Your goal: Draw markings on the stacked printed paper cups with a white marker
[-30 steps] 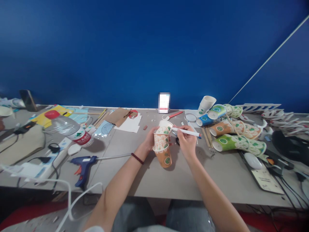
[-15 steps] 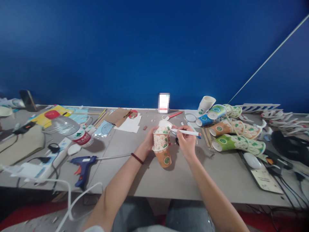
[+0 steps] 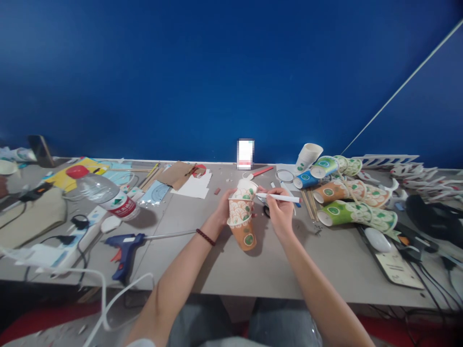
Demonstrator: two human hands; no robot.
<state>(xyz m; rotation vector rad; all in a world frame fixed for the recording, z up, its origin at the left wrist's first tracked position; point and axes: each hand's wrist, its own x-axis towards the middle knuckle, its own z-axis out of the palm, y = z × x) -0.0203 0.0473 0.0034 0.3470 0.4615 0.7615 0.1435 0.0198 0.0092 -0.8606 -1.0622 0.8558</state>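
My left hand (image 3: pixel 223 209) is closed around a curved chain of joined paper cups (image 3: pixel 241 214), white with orange scale patterns and green leaves, ending in an orange cup base low down. Between the fingers of my right hand (image 3: pixel 280 212) is a white marker (image 3: pixel 285 198) with a reddish end. Its tip points left at the upper cup's side; whether it touches cannot be made out. Part of the left fingers is hidden behind the cups. Black scissor-like handles (image 3: pixel 266 211) lie partly hidden beside my right hand.
Left are a blue glue gun (image 3: pixel 126 250), a water bottle (image 3: pixel 108 193) and a power strip (image 3: pixel 81 236). Cut cardboard (image 3: pixel 177 174) lies behind. At right are more joined cups (image 3: pixel 356 214), stacked white cups (image 3: pixel 309 156) and wooden sticks (image 3: pixel 310 205). A phone (image 3: pixel 245 154) stands against the blue wall.
The cup chain has shifted very slightly left in my left hand. My right hand keeps the marker in nearly the same place. Part of a hand now shows at the far left edge.
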